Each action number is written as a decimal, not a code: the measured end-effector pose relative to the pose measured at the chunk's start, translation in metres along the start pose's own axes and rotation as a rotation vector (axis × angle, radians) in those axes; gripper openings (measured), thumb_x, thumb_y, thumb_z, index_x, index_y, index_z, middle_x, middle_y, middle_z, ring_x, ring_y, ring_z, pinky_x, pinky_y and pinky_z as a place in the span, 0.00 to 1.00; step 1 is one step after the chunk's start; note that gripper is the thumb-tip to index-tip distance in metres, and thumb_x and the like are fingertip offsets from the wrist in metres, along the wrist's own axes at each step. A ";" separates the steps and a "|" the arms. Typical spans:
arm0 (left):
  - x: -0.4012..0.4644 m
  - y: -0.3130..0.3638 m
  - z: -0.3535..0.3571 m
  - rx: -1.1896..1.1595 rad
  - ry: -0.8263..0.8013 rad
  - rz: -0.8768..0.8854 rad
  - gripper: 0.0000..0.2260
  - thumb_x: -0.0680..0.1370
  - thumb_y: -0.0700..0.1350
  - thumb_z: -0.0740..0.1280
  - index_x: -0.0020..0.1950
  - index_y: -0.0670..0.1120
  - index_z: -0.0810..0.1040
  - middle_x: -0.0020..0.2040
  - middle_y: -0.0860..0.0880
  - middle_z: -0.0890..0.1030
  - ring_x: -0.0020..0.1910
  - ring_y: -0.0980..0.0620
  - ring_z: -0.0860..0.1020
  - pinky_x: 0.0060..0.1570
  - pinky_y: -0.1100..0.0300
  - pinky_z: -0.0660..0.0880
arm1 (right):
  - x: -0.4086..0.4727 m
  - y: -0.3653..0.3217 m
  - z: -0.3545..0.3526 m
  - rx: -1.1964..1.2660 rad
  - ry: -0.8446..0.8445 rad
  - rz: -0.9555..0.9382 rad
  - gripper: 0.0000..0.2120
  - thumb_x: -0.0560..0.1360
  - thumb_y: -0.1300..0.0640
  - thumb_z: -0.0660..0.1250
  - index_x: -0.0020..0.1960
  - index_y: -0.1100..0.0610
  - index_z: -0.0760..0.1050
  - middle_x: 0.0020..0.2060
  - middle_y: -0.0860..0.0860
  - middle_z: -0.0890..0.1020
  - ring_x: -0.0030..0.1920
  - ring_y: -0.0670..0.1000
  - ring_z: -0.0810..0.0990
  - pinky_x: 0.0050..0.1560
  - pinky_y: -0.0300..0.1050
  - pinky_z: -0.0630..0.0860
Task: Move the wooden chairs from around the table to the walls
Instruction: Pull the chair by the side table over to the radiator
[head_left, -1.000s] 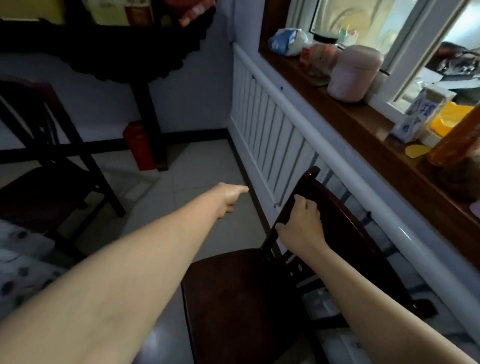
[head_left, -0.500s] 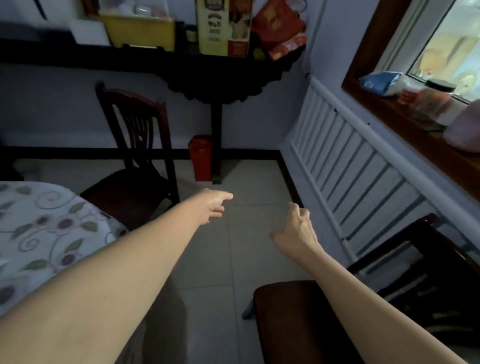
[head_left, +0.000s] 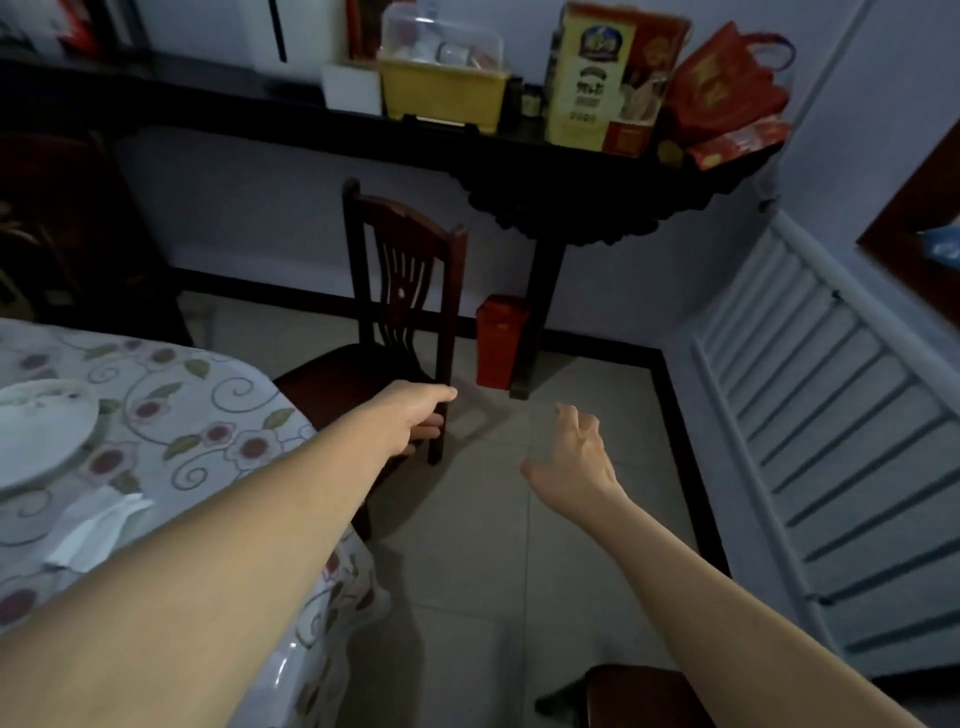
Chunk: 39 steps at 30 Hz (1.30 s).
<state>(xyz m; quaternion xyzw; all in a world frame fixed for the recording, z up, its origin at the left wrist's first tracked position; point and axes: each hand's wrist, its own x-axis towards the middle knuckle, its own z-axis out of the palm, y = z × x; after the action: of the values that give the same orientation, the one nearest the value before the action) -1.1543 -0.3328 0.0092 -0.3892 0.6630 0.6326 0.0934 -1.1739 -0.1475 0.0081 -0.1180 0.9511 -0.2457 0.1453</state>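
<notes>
We reach both arms forward toward the wooden chair (head_left: 400, 312) at twelve o'clock, which stands tucked against the far edge of the table (head_left: 171, 415), its seat partly under the floral cloth and its slatted back toward the wall. It sits there, we judge, as a dining place, and is the next one to go to a wall.

Our left hand (head_left: 413, 423) is out at about eleven o'clock, fingers loosely curled and holding nothing; it overlaps the chair's seat corner and rear leg in the view, but we cannot tell whether it touches the wood. Our right hand (head_left: 574, 462) hovers at one o'clock over bare floor tiles, fingers spread and relaxed, empty, well apart from the chair. Both hands being free suits a two-handed lift by the backrest and seat.

A second chair's seat (head_left: 639, 696) shows at five o'clock, near the white radiator cover (head_left: 831, 415) along the right wall; it looks parked there already.

On the dark console shelf (head_left: 597, 171) at one o'clock stands a yellow carton (head_left: 597, 78) with a round emblem and printed characters too blurred to read, beside a red gift bag (head_left: 727, 88). A red box (head_left: 501, 340) sits on the floor by the console leg, close enough that swinging the chair out could knock it. A white plate (head_left: 41, 431) rests on the table at nine o'clock.
</notes>
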 end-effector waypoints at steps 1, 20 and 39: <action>0.008 0.005 -0.002 -0.007 0.010 -0.001 0.20 0.76 0.51 0.66 0.66 0.46 0.72 0.56 0.45 0.80 0.51 0.48 0.78 0.54 0.50 0.67 | 0.011 -0.003 0.001 0.002 -0.006 -0.014 0.32 0.71 0.56 0.65 0.71 0.56 0.55 0.66 0.57 0.62 0.60 0.58 0.71 0.60 0.55 0.74; 0.226 0.169 -0.027 -0.193 0.185 -0.036 0.25 0.75 0.57 0.66 0.68 0.46 0.70 0.61 0.46 0.78 0.52 0.52 0.77 0.61 0.50 0.68 | 0.321 -0.094 -0.027 -0.066 -0.116 -0.282 0.37 0.71 0.53 0.69 0.74 0.56 0.53 0.69 0.59 0.61 0.66 0.60 0.67 0.64 0.55 0.71; 0.496 0.279 -0.120 -0.237 0.199 -0.036 0.29 0.75 0.60 0.63 0.70 0.44 0.69 0.65 0.45 0.77 0.60 0.45 0.76 0.52 0.53 0.69 | 0.573 -0.239 0.053 -0.164 -0.149 -0.290 0.37 0.72 0.57 0.69 0.74 0.57 0.51 0.67 0.59 0.63 0.67 0.59 0.66 0.65 0.50 0.69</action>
<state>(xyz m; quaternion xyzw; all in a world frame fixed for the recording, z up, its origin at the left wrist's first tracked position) -1.6243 -0.6684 -0.0610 -0.4701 0.5827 0.6628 -0.0080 -1.6526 -0.5435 -0.0421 -0.2832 0.9276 -0.1762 0.1683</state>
